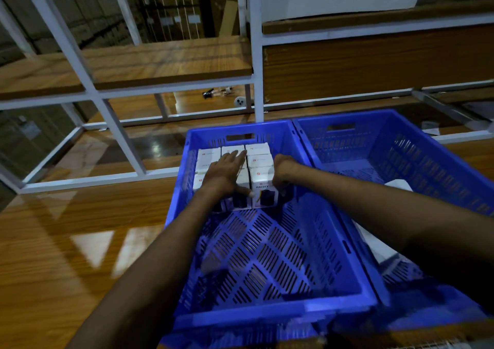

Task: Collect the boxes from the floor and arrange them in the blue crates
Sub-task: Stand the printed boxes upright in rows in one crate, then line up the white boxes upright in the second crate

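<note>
Fingers (237, 157) of the left hand (224, 174) lie straight on white cartons (258, 149); the right hand (284, 171) grips the "HALLEY" carton (263, 188) in a slotted blue plastic crate (267, 312).

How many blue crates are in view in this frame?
2. The left blue crate sits before the person, with white boxes packed at its far end. The right blue crate stands beside it; the right arm hides part of it.

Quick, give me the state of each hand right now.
Left hand: open, pressing flat on the white boxes in the left blue crate.
Right hand: fingers curled round the front-right box.
</note>
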### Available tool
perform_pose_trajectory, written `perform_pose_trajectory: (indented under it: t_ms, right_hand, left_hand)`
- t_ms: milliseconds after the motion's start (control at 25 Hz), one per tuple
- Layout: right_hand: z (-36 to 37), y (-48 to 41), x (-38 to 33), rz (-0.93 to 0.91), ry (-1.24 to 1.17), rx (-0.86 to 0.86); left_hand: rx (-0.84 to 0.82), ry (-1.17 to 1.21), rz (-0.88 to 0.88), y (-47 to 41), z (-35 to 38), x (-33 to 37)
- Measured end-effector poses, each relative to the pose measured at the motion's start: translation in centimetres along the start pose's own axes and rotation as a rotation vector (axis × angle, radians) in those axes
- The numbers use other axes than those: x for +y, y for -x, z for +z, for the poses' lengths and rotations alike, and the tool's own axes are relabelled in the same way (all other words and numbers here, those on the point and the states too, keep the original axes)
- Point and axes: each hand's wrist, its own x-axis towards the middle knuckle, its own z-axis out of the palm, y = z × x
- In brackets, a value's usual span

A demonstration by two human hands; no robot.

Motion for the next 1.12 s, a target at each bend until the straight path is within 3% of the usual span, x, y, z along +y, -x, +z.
perform_pose_trajectory:
  t_ms: [280, 600, 800, 1120]
  right_hand:
    - [-1.7, 1.5, 2.2, -0.07, -0.463, 0.322]
    - [-1.6, 3.8, 4.3, -0.238, -0.848, 0.402]
    - [-1.8, 6.1, 6.2, -0.242, -0.964, 0.5]
    - [-2.2, 8.8, 13.1, -0.201, -0.953, 0.524]
  left_hand:
    - [0.234, 0.188, -0.003, 2.0, -3.7, -0.2]
    - [0.258, 0.53, -0.072, 5.4, -5.2, 0.1]
    - [0.32, 0.678, -0.063, 6.4, -5.4, 1.4]
    - [0.219, 0.803, 0.087, 7.3, -5.1, 7.6]
